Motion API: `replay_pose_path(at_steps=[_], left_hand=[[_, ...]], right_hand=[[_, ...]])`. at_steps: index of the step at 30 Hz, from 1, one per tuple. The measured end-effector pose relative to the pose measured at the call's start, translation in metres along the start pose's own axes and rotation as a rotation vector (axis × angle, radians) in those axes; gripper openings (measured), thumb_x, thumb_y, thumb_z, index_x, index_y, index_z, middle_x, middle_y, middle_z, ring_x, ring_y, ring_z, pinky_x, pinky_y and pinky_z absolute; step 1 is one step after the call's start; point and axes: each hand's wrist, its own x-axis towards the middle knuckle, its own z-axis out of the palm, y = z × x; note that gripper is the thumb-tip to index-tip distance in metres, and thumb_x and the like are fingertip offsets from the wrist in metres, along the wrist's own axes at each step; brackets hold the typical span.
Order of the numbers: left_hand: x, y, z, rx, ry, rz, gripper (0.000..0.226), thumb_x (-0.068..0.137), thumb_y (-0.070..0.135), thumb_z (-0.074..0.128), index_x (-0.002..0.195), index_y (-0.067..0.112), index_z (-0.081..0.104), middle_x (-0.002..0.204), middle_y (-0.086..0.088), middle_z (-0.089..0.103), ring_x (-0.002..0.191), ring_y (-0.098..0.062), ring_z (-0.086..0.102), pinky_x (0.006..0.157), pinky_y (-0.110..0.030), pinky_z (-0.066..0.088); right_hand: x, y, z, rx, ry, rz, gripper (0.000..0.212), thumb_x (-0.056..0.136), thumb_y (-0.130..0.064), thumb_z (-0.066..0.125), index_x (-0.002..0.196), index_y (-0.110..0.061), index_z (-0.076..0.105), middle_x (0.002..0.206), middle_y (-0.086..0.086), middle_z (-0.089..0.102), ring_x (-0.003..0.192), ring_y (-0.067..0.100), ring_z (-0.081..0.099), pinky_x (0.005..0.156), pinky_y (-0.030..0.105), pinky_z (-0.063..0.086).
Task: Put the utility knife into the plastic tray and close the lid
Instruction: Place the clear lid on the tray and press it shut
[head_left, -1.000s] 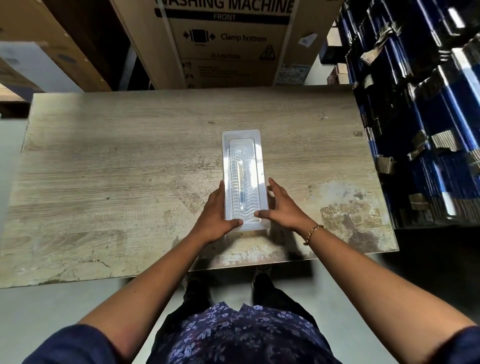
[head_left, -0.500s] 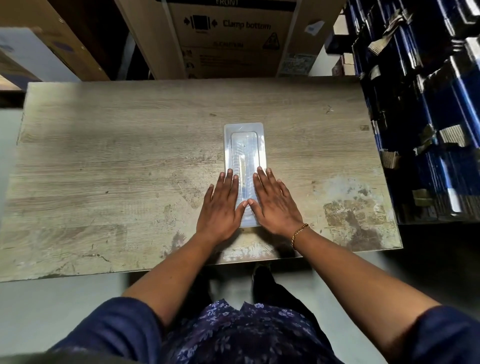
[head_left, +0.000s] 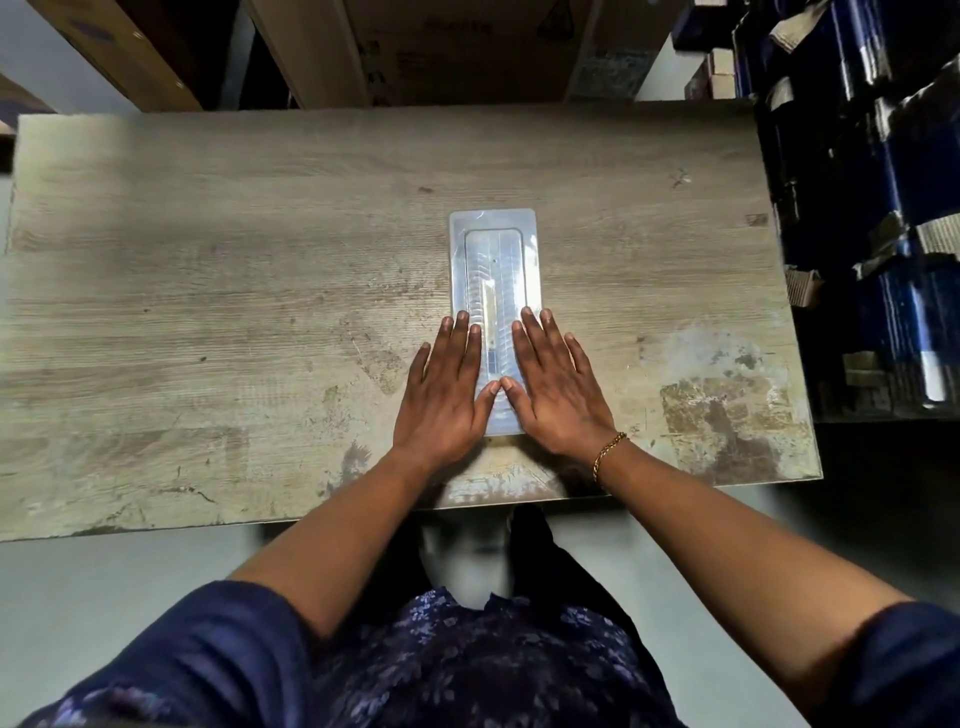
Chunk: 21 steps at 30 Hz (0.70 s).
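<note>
A clear plastic tray (head_left: 494, 244) lies lengthwise on the worn wooden table (head_left: 208, 291), with its lid down over it. Through the lid a pale utility knife (head_left: 489, 312) shows faintly along the tray's middle. My left hand (head_left: 445, 387) lies flat, palm down, over the tray's near left side. My right hand (head_left: 556, 387), with a gold bracelet on its wrist, lies flat over the near right side. The two thumb tips meet on the lid. Both hands hide the tray's near half.
Large cardboard boxes (head_left: 467, 47) stand behind the table's far edge. Stacked blue and black packs (head_left: 878, 208) crowd the table's right side. The table's near edge (head_left: 363, 514) runs just in front of my body, with grey floor below.
A second ago my hands gripped the tray's near end from both sides. They now rest flat on top of the lid, and the view has tilted down slightly.
</note>
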Motion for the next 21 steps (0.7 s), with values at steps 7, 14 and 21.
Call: replay_pose_path(at_steps=[7,14,21], left_hand=[[0.020,-0.001,-0.022,0.006,0.038,-0.011,0.071,0.103,0.053,0.018,0.162,0.016,0.003,0.171,-0.002,-0.004,0.157,-0.017,-0.005,0.126,-0.045,0.007],[0.053,-0.001,-0.020,-0.002,0.016,-0.068,0.074,0.102,0.058,0.010,0.162,0.016,-0.001,0.170,-0.002,-0.010,0.157,-0.017,-0.009,0.126,-0.045,0.004],[0.053,0.000,-0.016,0.006,0.022,-0.071,0.074,0.102,0.057,0.010,0.162,0.014,-0.003,0.170,-0.004,-0.011,0.157,-0.017,-0.010,0.127,-0.045,0.005]], right_hand=[[0.021,0.000,-0.015,0.040,0.049,0.032,0.073,0.103,-0.052,0.024,0.162,-0.017,-0.001,0.171,0.000,-0.006,0.157,0.017,-0.009,0.126,0.040,-0.003],[0.057,0.003,-0.019,-0.001,0.028,0.067,0.074,0.102,-0.047,0.025,0.162,-0.015,-0.003,0.171,0.003,-0.008,0.158,0.019,-0.010,0.126,0.042,-0.002],[0.059,0.005,-0.011,-0.002,0.033,0.075,0.074,0.102,-0.047,0.024,0.161,-0.015,-0.006,0.171,0.003,-0.012,0.157,0.018,-0.014,0.127,0.042,-0.002]])
